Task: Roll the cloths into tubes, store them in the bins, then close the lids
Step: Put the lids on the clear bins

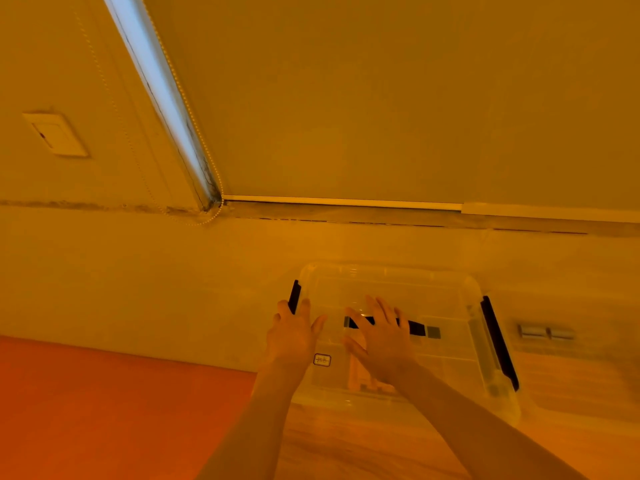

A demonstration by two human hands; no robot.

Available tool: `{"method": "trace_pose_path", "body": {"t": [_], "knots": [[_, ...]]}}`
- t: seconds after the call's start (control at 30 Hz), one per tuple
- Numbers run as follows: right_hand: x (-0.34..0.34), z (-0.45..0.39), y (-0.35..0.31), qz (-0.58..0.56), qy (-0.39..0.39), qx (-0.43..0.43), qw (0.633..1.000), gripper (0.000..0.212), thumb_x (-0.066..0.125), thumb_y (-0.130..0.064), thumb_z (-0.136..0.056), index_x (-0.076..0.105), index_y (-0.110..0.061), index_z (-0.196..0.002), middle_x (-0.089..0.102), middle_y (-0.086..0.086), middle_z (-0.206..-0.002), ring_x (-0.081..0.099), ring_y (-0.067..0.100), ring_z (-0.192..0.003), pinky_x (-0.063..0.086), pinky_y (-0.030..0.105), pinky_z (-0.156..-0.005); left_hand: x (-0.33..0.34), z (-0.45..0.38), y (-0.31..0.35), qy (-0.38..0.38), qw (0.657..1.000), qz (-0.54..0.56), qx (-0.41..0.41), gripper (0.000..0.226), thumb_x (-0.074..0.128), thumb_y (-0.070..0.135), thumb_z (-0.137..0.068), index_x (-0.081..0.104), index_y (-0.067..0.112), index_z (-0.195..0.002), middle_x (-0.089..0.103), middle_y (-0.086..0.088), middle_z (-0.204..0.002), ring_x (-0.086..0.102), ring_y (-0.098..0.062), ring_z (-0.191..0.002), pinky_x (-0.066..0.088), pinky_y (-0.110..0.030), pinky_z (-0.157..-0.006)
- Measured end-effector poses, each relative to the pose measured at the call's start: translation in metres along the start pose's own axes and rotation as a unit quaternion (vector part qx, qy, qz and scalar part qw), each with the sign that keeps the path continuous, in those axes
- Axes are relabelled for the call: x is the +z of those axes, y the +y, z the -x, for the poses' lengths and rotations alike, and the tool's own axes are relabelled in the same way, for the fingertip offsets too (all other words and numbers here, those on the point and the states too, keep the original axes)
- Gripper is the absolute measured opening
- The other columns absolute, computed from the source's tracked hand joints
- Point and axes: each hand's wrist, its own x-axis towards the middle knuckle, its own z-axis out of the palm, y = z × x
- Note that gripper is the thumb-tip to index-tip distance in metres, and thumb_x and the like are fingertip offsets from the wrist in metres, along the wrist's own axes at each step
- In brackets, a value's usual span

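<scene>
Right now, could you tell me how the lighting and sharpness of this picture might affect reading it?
Head view: a heavy orange cast tints everything; the clear bin and its lid nearly melt into the pale surface; the small metal object at right is blurred; the window gap glares blue-white; straight edges bow from the wide lens.

left arm: bare, reaches forward from bottom centre, forearm angled up and slightly right
left hand (294, 336): palm down, fingers extended and loosely together, thumb splayed right
right arm: bare, enters from bottom right, angled up-left
right hand (379, 341): palm down, fingers spread and straight, flat
spacing: hands near each other, not touching
</scene>
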Motion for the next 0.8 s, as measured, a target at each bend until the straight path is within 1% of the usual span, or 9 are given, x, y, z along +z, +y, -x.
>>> {"method": "trace_pose_path", "body": {"t": [0.07,0.13,0.17,0.23,0.3,0.37,0.5,0.67,0.8], "knots": [[-0.003,0.000,0.002,-0.014,-0.003,-0.010,1.000,0.081,-0.002,-0.072,-0.089,0.055,-0.034,-0.133,0.048,0.014,-0.143,0.044,0.037,-0.132,0.033,0.059,-0.102,-0.004,0.001,0.005,0.014,1.000,-0.008,-0.006,0.060,0.027,0.061,-0.096,0.023,0.033,-0.149,0.015,-0.015,-0.156,0.025,-0.033,-0.140,0.034,-0.048,-0.108],[-0.011,0.004,0.008,-0.041,0.018,-0.006,0.999,0.086,-0.004,-0.074,-0.086,0.052,-0.032,-0.135,0.042,0.015,-0.147,0.039,0.038,-0.136,0.029,0.060,-0.105,-0.010,0.003,0.015,0.043,0.999,0.010,0.003,0.056,0.031,0.060,-0.096,0.032,0.034,-0.146,0.011,-0.012,-0.159,0.016,-0.032,-0.145,0.021,-0.051,-0.113],[-0.016,0.007,0.014,-0.053,0.038,0.003,0.998,0.091,-0.008,-0.076,-0.083,0.050,-0.031,-0.138,0.038,0.014,-0.150,0.035,0.037,-0.138,0.027,0.058,-0.108,-0.013,0.003,0.022,0.050,0.998,0.035,0.017,0.054,0.034,0.057,-0.096,0.036,0.033,-0.144,0.012,-0.011,-0.159,0.015,-0.030,-0.145,0.020,-0.049,-0.114],[-0.028,0.017,0.032,-0.065,0.043,0.028,0.997,0.101,-0.017,-0.081,-0.074,0.036,-0.033,-0.146,0.023,0.008,-0.158,0.018,0.031,-0.146,0.015,0.052,-0.115,-0.019,0.004,0.040,0.053,0.992,0.105,0.052,0.050,0.041,0.051,-0.097,0.041,0.029,-0.142,0.016,-0.009,-0.158,0.021,-0.028,-0.143,0.026,-0.047,-0.113],[-0.039,0.028,0.059,-0.073,0.051,0.051,0.995,0.085,-0.002,-0.078,-0.082,0.027,-0.034,-0.149,0.015,0.006,-0.160,0.010,0.027,-0.147,0.008,0.047,-0.117,-0.024,0.006,0.062,0.063,0.981,0.162,0.086,0.048,0.047,0.044,-0.097,0.044,0.025,-0.141,0.023,-0.007,-0.155,0.032,-0.026,-0.138,0.037,-0.043,-0.108],[-0.049,0.038,0.090,-0.067,0.056,0.072,0.994,0.069,0.015,-0.068,-0.092,0.024,-0.034,-0.150,0.013,0.005,-0.160,0.009,0.026,-0.147,0.009,0.045,-0.117,-0.029,0.011,0.089,0.071,0.972,0.195,0.113,0.047,0.052,0.040,-0.095,0.046,0.023,-0.139,0.030,-0.006,-0.151,0.040,-0.023,-0.132,0.043,-0.039,-0.104],[-0.065,0.060,0.156,-0.069,0.065,0.114,0.989,0.059,0.029,-0.058,-0.097,0.024,-0.032,-0.150,0.016,0.007,-0.159,0.014,0.027,-0.146,0.016,0.045,-0.116,-0.029,0.030,0.152,0.048,0.961,0.227,0.152,0.047,0.054,0.035,-0.095,0.045,0.022,-0.140,0.031,-0.006,-0.149,0.039,-0.021,-0.132,0.039,-0.031,-0.106],[-0.080,0.094,0.246,-0.094,0.068,0.137,0.984,0.060,0.032,-0.055,-0.098,0.020,-0.031,-0.152,0.013,0.005,-0.160,0.013,0.026,-0.147,0.019,0.042,-0.115,-0.010,0.058,0.242,0.027,0.955,0.230,0.186,0.046,0.054,0.033,-0.096,0.048,0.019,-0.139,0.035,-0.009,-0.147,0.042,-0.022,-0.129,0.034,-0.024,-0.102],[-0.090,0.125,0.329,-0.145,0.066,0.134,0.978,0.068,0.031,-0.064,-0.092,0.025,-0.029,-0.150,0.021,0.009,-0.158,0.020,0.027,-0.145,0.023,0.043,-0.114,0.010,0.089,0.327,0.025,0.952,0.243,0.186,0.046,0.057,0.033,-0.094,0.051,0.016,-0.136,0.039,-0.011,-0.143,0.043,-0.025,-0.128,0.033,-0.026,-0.103]]}}
